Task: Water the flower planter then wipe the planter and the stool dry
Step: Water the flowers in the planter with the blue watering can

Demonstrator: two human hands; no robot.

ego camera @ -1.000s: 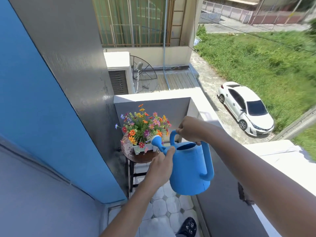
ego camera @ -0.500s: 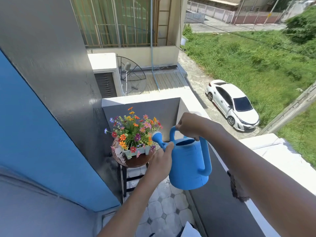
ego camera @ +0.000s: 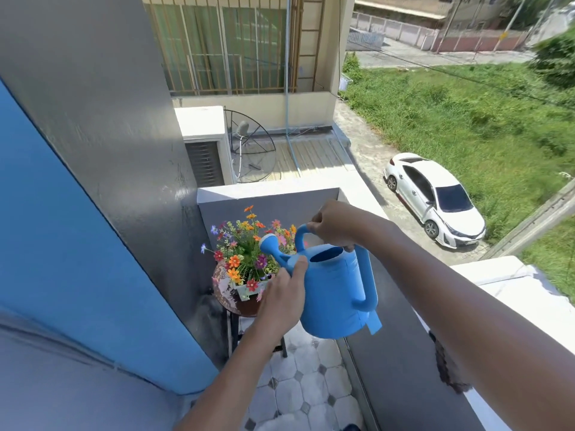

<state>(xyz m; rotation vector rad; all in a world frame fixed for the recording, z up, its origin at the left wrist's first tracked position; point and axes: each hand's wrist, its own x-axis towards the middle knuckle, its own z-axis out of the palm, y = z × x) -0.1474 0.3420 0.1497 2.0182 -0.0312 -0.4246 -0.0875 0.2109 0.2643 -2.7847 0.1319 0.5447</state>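
A blue watering can (ego camera: 334, 293) hangs in the air over the balcony, its white-tipped spout over the flowers. My right hand (ego camera: 334, 223) grips its top handle. My left hand (ego camera: 283, 293) holds the can's side at the base of the spout. The small pale planter (ego camera: 247, 289) full of orange, red and purple flowers (ego camera: 245, 248) stands on a round brown stool (ego camera: 225, 290) with dark legs, in the far left corner of the balcony. My left hand hides part of the stool and planter. No water stream is visible.
The narrow balcony has a tiled floor (ego camera: 306, 387), a grey and blue wall (ego camera: 93, 213) on the left and a dark parapet with a white top (ego camera: 522, 293) on the right. A dark cloth-like thing (ego camera: 445, 365) hangs on the parapet. Below is a white car (ego camera: 435, 197).
The watering can has risen a little and its spout now reaches further over the flowers. Both hands keep their grip on it.
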